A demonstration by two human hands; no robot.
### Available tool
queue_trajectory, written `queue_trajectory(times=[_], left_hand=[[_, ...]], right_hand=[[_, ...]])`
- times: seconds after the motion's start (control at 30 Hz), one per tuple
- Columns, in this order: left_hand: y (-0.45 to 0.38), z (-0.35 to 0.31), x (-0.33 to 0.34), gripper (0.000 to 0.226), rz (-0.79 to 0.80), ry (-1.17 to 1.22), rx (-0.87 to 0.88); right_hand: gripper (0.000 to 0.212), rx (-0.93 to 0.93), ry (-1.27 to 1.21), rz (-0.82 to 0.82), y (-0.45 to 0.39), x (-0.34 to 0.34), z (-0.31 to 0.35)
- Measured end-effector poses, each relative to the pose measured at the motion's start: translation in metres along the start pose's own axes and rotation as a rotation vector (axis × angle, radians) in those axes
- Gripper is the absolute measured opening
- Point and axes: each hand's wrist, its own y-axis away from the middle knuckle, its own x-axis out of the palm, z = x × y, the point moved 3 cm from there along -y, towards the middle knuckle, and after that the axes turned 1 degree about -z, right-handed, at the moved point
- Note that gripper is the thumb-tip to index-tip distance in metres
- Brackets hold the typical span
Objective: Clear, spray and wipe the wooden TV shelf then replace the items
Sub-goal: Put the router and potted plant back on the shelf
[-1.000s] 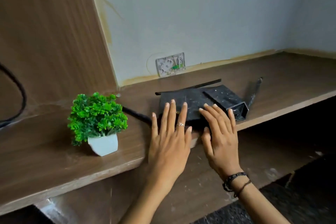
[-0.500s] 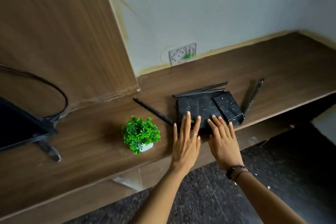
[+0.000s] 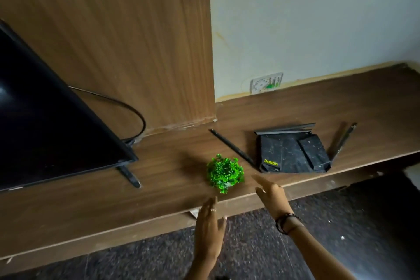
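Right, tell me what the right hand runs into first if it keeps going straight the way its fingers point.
The right hand points up-left over the shelf edge, so the small green plant looks first in line. Depth is unclear; the fingertips may pass just beside its foliage.

Bare forearms, no sleeves showing; slim ring on a finger of the left hand [image 3: 210,218], another ring glinting on the right hand [image 3: 273,195], and dark bracelets [image 3: 286,223], beaded and corded, stacked round the right wrist.
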Motion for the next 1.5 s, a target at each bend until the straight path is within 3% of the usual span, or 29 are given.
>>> queue_trajectory(times=[0.1, 0.23, 0.43, 0.6, 0.73, 0.93, 1.1, 1.23, 1.37, 1.43, 1.5], left_hand=[[-0.031, 0.010, -0.003, 0.061, -0.068, 0.088, -0.128], [-0.058, 0.011, 0.008, 0.055, -0.034, 0.280, -0.218], [-0.061, 0.009, 0.005, 0.044, -0.024, 0.547, -0.398], [-0.045, 0.043, -0.041, 0.037, -0.193, 0.634, -0.467], [-0.008, 0.114, -0.099, 0.038, -0.265, 0.686, -0.519], [0.063, 0.226, -0.234, 0.041, -0.359, 0.578, -0.517], [0.118, 0.323, -0.345, 0.039, -0.450, 0.557, -0.558], [0.139, 0.396, -0.414, 0.038, -0.528, 0.638, -0.620], [0.141, 0.468, -0.472, 0.032, -0.609, 0.660, -0.643], [0.141, 0.502, -0.500, 0.031, -0.638, 0.690, -0.660], [0.138, 0.534, -0.526, 0.032, -0.648, 0.705, -0.667]], right_hand=[[0.046, 0.111, -0.279, -0.061, -0.023, 0.025, 0.002], [0.031, 0.134, -0.428, -0.039, -0.036, 0.054, -0.011], [0.034, 0.135, -0.760, 0.058, -0.031, 0.060, 0.018], [0.052, 0.056, -0.686, 0.141, -0.011, 0.098, 0.072], [0.059, 0.016, -0.715, 0.220, 0.024, 0.160, 0.140], [0.065, -0.005, -0.709, 0.318, 0.095, 0.285, 0.246], [0.068, -0.088, -0.677, 0.507, 0.146, 0.387, 0.349], [0.063, -0.107, -0.704, 0.594, 0.166, 0.465, 0.422], [0.075, -0.059, -0.773, 0.649, 0.166, 0.546, 0.478], [0.069, -0.045, -0.774, 0.678, 0.166, 0.583, 0.505], [0.046, -0.039, -0.756, 0.723, 0.162, 0.617, 0.530]])
